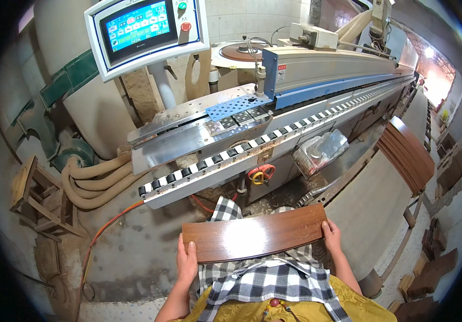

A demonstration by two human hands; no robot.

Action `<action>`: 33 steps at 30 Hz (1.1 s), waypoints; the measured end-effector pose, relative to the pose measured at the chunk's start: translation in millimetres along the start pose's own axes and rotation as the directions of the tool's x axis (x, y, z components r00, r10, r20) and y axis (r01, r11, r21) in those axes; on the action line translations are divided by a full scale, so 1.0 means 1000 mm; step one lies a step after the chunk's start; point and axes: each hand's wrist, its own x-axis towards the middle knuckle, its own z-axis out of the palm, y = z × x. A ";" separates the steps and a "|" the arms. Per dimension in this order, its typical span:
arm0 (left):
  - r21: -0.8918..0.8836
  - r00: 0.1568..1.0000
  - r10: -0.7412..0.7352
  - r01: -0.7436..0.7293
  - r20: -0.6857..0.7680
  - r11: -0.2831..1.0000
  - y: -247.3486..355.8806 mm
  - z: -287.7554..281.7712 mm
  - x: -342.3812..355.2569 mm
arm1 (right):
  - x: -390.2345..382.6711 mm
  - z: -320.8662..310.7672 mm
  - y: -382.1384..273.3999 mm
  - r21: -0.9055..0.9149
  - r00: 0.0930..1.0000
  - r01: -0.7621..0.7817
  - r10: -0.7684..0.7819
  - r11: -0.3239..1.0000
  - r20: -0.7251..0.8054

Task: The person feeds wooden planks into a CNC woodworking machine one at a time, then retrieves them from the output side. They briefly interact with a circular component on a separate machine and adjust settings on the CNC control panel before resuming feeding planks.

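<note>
A glossy brown wooden board (284,232), long and slightly curved, lies level across the front of my body, above my checked apron. My left hand (187,258) grips its left end, thumb on top and fingers at the edge. At the opposite end my right hand (331,235) holds the right edge, with the thumb over the upper face. Light glares off the middle of the board. Beyond it runs a long edge-banding machine (338,72) with a row of black and white rollers (225,155) along its near rail. The board is apart from the machine.
A control screen (138,29) stands at upper left beside the metal infeed table (177,145). Brown boards (407,153) are stacked on a grey bench (373,209) to my right. Yellow-and-red-handled scissors (261,174) hang on the machine. Hoses (94,185) and a wooden stool (40,198) are at left.
</note>
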 end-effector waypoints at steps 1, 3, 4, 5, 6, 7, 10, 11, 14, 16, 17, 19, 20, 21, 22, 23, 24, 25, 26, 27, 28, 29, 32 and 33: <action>-0.018 1.000 -0.006 0.006 -0.004 1.000 -0.001 0.000 0.001 | -0.001 0.000 -0.006 -0.020 1.000 -0.010 0.010 1.000 0.008; -0.095 1.000 -0.013 0.014 0.009 0.995 0.002 -0.002 0.001 | 0.002 0.000 -0.010 -0.017 0.999 -0.042 0.042 0.999 0.024; -0.154 0.999 -0.014 0.018 0.029 0.988 0.007 -0.003 0.001 | 0.003 0.000 -0.011 0.006 0.997 -0.066 0.065 0.998 0.030; -0.212 0.999 -0.013 0.023 0.048 0.977 0.011 -0.004 0.000 | 0.004 -0.001 -0.011 0.028 0.995 -0.089 0.088 0.996 0.038; -0.194 0.999 0.001 0.007 0.041 0.981 0.010 -0.004 0.000 | 0.003 0.000 -0.014 -0.003 0.996 -0.079 0.079 0.997 0.038; -0.176 0.999 0.015 -0.009 0.035 0.984 0.009 -0.004 -0.001 | 0.001 0.000 -0.019 -0.036 0.997 -0.067 0.069 0.997 0.040; -0.111 0.999 0.046 -0.045 0.009 0.993 0.006 -0.003 -0.002 | 0.002 -0.001 -0.018 -0.072 0.998 -0.037 0.040 0.997 0.045; -0.087 0.998 0.056 -0.056 0.000 0.995 0.005 -0.002 -0.002 | 0.004 -0.001 -0.017 -0.074 0.998 -0.027 0.031 0.997 0.046; -0.101 0.998 0.063 -0.064 -0.016 0.993 -0.009 0.002 0.001 | 0.005 0.001 -0.023 -0.088 0.998 -0.044 0.048 0.995 0.042; -0.074 0.999 0.037 -0.038 -0.016 0.997 -0.009 0.002 0.001 | 0.007 0.000 -0.019 -0.052 0.996 -0.070 0.073 0.996 0.048; -0.060 1.000 0.025 -0.025 -0.012 0.998 -0.008 0.002 0.001 | 0.006 -0.002 -0.018 -0.034 0.995 -0.085 0.087 0.996 0.048; -0.003 1.000 -0.006 0.006 0.008 1.000 0.005 0.002 0.000 | -0.001 -0.006 -0.023 -0.080 0.996 -0.082 0.084 0.993 0.027; 0.037 0.999 -0.007 0.005 0.035 0.999 0.011 0.001 0.004 | -0.006 -0.009 -0.025 -0.089 0.996 -0.090 0.091 0.992 -0.002; -0.029 1.000 -0.001 0.001 0.003 1.000 0.010 0.000 0.003 | -0.008 -0.008 -0.027 -0.141 0.996 -0.084 0.088 0.986 0.019; -0.096 1.000 0.017 -0.017 -0.002 0.995 0.004 0.002 0.002 | -0.009 -0.009 -0.029 -0.188 0.996 -0.088 0.091 0.978 0.010; -0.164 0.999 0.037 -0.037 0.001 0.986 0.000 0.004 0.004 | -0.006 -0.007 -0.037 -0.242 0.994 -0.082 0.097 0.967 0.051; -0.205 0.999 0.003 0.008 0.054 0.979 0.010 0.000 0.004 | -0.001 -0.002 -0.044 -0.286 0.991 -0.074 0.102 0.955 0.086; -0.074 1.000 -0.011 0.010 -0.023 0.997 0.004 0.000 0.002 | 0.003 0.004 -0.048 -0.284 0.994 -0.056 0.081 0.957 0.075; -0.144 1.000 0.001 -0.001 0.004 0.990 -0.010 0.001 0.011 | -0.001 0.004 -0.048 -0.276 0.996 -0.058 0.074 0.959 0.049; -0.030 0.996 0.055 -0.057 -0.070 0.998 0.004 0.001 0.005 | 0.003 0.009 -0.057 -0.274 0.997 -0.044 0.061 0.961 0.052; 0.095 0.986 0.116 -0.105 -0.116 0.990 0.027 -0.004 -0.003 | -0.002 0.007 -0.070 -0.272 0.997 -0.055 0.068 0.961 0.040; 0.096 0.990 0.112 -0.103 -0.091 0.990 0.032 -0.006 -0.001 | -0.006 0.008 -0.072 -0.267 0.997 -0.058 0.070 0.962 0.039; 0.117 0.996 0.072 -0.064 -0.061 0.991 0.032 -0.007 0.005 | -0.009 0.008 -0.068 -0.213 0.998 -0.033 0.042 0.977 0.038; 0.131 0.996 0.050 -0.041 -0.070 0.991 0.026 -0.010 0.010 | -0.003 0.008 -0.048 -0.281 0.990 0.138 -0.136 0.950 0.027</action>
